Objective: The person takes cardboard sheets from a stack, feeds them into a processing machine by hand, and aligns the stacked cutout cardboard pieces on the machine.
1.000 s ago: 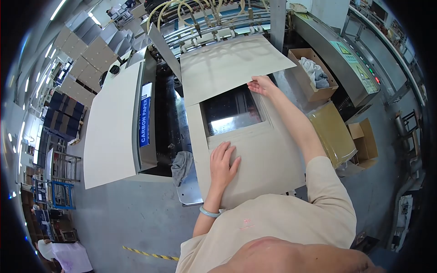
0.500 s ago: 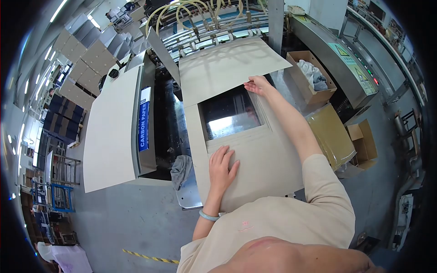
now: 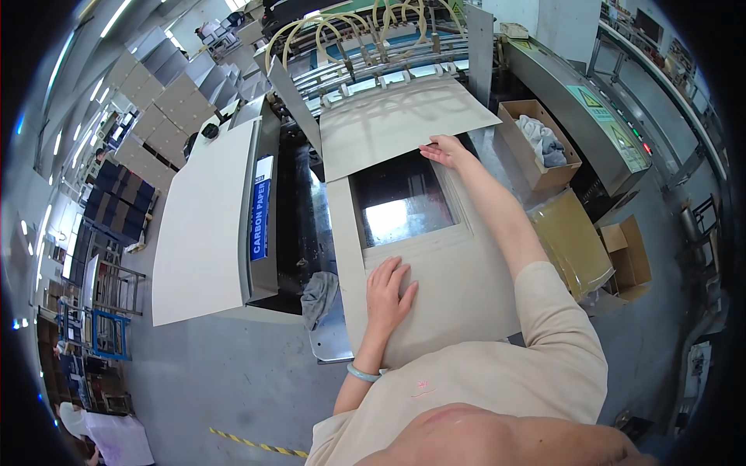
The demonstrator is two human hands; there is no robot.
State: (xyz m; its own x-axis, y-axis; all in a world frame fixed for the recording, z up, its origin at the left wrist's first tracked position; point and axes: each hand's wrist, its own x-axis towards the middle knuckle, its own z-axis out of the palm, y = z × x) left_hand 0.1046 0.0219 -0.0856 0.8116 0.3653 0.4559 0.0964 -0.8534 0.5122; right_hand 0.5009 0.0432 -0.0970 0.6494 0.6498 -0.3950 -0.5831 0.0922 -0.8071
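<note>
A large greyish-beige cardboard sheet (image 3: 388, 132) lies partly under the machine's front rollers. My right hand (image 3: 444, 151) is at its near edge, with the thumb on top and the fingers along or just under the edge. Closer to me lies another board (image 3: 458, 295), with a rectangular opening that shows a dark, shiny surface (image 3: 404, 198). Several layered edges line the opening's right side. My left hand (image 3: 388, 297) rests flat on this board below the opening, fingers spread, holding nothing.
Rollers and yellowish hoses (image 3: 342, 39) stand at the back. On the left, a large pale sheet (image 3: 206, 225) lies beside a blue "CARBON PAPER" label (image 3: 259, 220). A grey rag (image 3: 318, 299) hangs nearby. A cardboard box of rags (image 3: 536, 144) and a wrapped yellowish package (image 3: 571, 241) are at right.
The view has shifted slightly, so the scene sits a little further right. My right hand's fingers look straighter at the sheet's edge. My left hand stays flat on the near board.
</note>
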